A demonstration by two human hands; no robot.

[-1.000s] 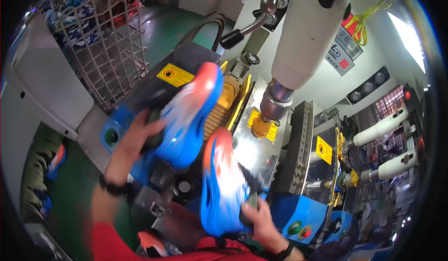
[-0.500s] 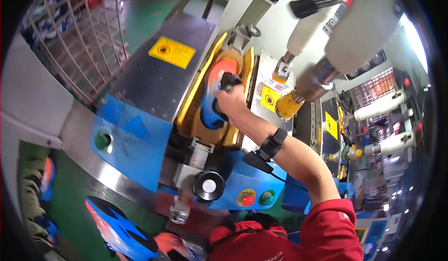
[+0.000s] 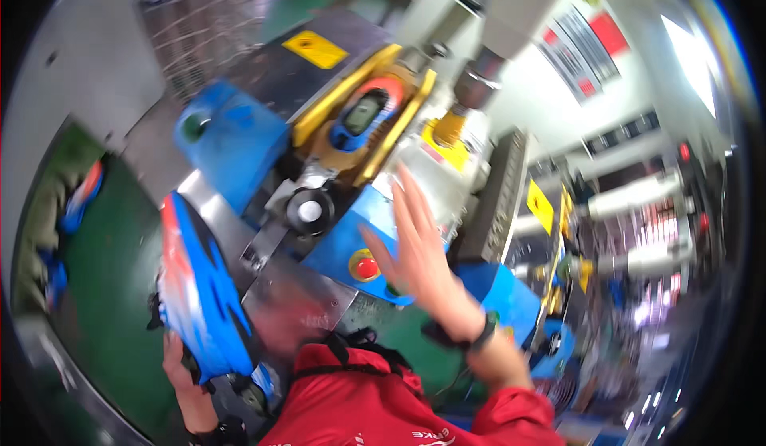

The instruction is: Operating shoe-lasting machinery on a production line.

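Note:
My left hand, at the lower left, grips a blue, white and orange shoe by its lower part. The shoe stands nearly upright with its blue and black sole side partly toward me. Some of my left fingers are hidden behind it. My right hand is empty, fingers spread, just right of a red push button on the machine's blue front; it seems to hang above the panel. Another orange and blue shoe sits in the press between two yellow side plates, its dark opening facing up.
A black round knob juts out before the press. Above its right side hangs a thick cylinder with a yellow tip. A blue housing with a green button stands left. More machines line the right, and a wire rack stands far left.
My right hand has let go of the shoe in the press and come back toward me, opening beside the red button. My left hand has come into view with the other shoe, now more upright.

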